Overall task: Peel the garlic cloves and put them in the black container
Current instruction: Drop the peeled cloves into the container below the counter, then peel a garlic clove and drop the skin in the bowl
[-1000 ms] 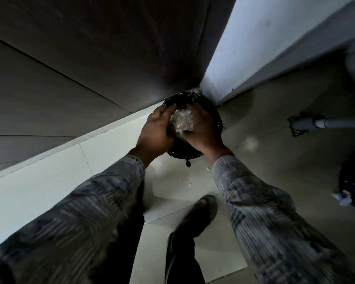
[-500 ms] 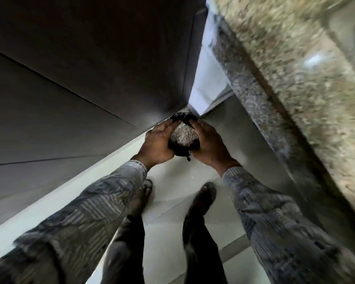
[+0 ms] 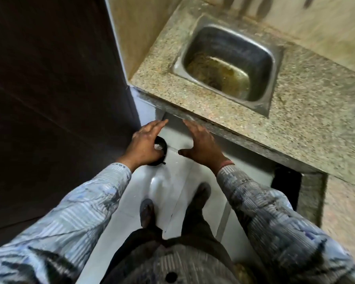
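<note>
While the fingers (image 3: 158, 125) of the left hand (image 3: 145, 143) lie straight and close together, pointing forward with nothing between them, those of the right hand (image 3: 201, 145) are just as flat and released, and its thumb juts sideways toward the other hand. Neither hand grips anything. The left thumb is hidden.

Just under and beside the left palm sits the black container (image 3: 164, 142), a small round vessel with a dark, dull rim. The hand covers most of it. A heap of pale, flaky, whitish matter (image 3: 158, 146) shows inside. Whether that is cloves or skins cannot be told. The container seems to rest low, on the glossy white tiled floor (image 3: 172, 175), at the foot of a dark wood-grained panel (image 3: 49, 99), and whether the hand touches it cannot be told.

A thin reddish band (image 3: 226, 163) circles the right wrist. Both forearms wear soft sleeves (image 3: 80, 212) of striped blue-grey cloth. Beyond the right fingertips runs the thick edge of a speckled granite counter (image 3: 305, 99), rough-grained in tan and grey. A rectangular steel sink (image 3: 234, 44) with rounded corners is set into it, its bottom stained brownish yellow. Below, two dark shoes (image 3: 147, 212) stand on the tiles, blurred at the edges.
</note>
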{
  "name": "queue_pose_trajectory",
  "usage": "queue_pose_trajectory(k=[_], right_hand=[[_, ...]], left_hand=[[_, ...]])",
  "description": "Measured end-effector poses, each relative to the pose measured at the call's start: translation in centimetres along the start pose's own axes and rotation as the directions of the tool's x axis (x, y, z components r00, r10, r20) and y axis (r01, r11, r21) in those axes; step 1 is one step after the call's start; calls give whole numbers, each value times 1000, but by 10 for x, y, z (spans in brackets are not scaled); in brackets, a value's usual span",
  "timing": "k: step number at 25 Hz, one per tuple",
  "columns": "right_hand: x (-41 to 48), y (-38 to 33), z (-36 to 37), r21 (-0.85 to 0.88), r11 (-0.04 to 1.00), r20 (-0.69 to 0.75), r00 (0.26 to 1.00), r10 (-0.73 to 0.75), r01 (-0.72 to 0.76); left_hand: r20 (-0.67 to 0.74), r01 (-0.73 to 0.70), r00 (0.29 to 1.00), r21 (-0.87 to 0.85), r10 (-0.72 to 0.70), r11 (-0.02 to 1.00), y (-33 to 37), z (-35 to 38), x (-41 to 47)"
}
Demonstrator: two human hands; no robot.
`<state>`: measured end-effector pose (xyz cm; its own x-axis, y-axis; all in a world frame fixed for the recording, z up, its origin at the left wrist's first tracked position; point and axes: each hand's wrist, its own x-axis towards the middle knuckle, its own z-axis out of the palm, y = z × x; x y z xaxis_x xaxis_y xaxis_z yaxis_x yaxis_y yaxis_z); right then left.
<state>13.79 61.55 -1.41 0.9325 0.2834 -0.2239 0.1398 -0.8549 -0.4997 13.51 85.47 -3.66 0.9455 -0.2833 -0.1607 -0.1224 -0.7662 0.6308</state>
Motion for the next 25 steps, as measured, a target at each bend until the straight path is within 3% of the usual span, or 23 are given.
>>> queue_pose_trajectory(k=[5, 10, 16, 25], right_hand=[[-84, 21, -81, 74, 985, -206, 964, 169, -157], [-170, 84, -133, 139, 925, -365, 850, 379, -353], [-312, 190, -167, 304, 815, -509, 639, 577, -493], [-456, 285, -177, 472, 652, -603, 321, 730, -594]], left_hand=[[89, -239, 967, 18, 237, 971, 106, -22, 12], [196, -447, 878, 5, 437, 895, 215, 18, 43], [386, -679, 661, -60, 644, 732, 380, 130, 67], [508, -826, 359, -217, 783, 520, 561, 298, 39]])
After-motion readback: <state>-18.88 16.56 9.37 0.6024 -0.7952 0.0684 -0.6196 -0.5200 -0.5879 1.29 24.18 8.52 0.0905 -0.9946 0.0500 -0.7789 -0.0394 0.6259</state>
